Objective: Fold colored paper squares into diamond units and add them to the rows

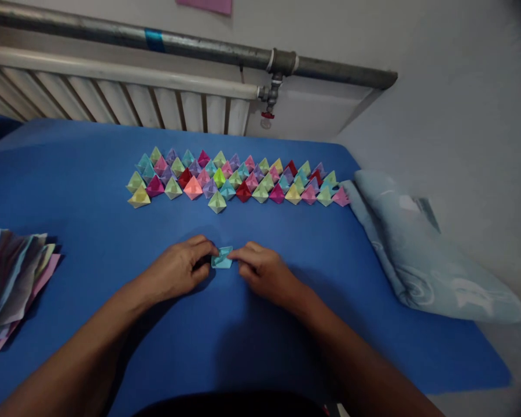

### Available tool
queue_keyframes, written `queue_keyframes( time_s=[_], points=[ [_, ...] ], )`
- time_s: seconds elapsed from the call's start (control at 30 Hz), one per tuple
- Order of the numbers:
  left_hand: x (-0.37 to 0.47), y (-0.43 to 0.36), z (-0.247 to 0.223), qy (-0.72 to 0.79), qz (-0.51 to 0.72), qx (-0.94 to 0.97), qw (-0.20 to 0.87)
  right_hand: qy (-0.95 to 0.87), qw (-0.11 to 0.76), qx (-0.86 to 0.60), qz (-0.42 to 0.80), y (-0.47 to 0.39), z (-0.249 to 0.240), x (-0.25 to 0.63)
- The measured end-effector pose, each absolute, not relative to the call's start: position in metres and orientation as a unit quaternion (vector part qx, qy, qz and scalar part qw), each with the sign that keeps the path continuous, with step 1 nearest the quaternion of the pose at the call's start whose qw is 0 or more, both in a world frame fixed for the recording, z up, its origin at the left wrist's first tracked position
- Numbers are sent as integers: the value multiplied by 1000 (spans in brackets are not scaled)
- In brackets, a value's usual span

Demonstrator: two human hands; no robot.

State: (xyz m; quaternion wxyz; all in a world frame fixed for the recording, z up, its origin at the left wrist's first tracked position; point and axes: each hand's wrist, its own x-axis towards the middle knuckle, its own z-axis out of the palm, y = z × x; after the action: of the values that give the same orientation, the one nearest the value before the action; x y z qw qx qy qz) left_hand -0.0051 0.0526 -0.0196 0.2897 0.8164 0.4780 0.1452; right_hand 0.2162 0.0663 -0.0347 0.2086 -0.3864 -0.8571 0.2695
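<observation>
A small light-blue folded paper lies on the blue table surface between my two hands. My left hand is at its left side, with thumb and index finger curved onto the paper's left edge. From the right, my right hand points its index finger onto the paper's upper right part; its other fingers are curled in. Beyond the hands stand rows of small folded paper boats in many colours, with a pale green one in front of the others.
A stack of coloured paper sheets lies at the left. On the right rests a folded grey-green blanket. Behind the table are a white radiator, a metal pipe and a valve with a red handle.
</observation>
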Motion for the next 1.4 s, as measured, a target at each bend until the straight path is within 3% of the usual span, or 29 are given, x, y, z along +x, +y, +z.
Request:
queue_keyframes(
  time_s=[0.1, 0.17, 0.53, 0.87, 1.1, 1.23, 1.4],
  points=[
    [-2, 50, -14, 523, 149, 778, 315, -807, 324, -407, 279, 75, -43, 221],
    [1, 47, -11, 557, 132, 753, 325, -802, 351, -404, 267, 80, -47, 220],
    [17, 42, -8, 615, 7, 730, 299, -890, 268, -276, 245, 90, -53, 206],
    [9, 45, -16, 651, 65, 717, 240, -852, 236, -386, 264, 86, -44, 216],
    [3, 50, -23, 643, 115, 711, 260, -852, 244, -364, 285, 79, -45, 218],
    [0, 52, -18, 645, 141, 678, 322, -848, 287, -363, 260, 78, -46, 219],
    [-2, 49, -7, 598, 85, 687, 404, -870, 283, -315, 253, 79, -44, 216]
  ],
)
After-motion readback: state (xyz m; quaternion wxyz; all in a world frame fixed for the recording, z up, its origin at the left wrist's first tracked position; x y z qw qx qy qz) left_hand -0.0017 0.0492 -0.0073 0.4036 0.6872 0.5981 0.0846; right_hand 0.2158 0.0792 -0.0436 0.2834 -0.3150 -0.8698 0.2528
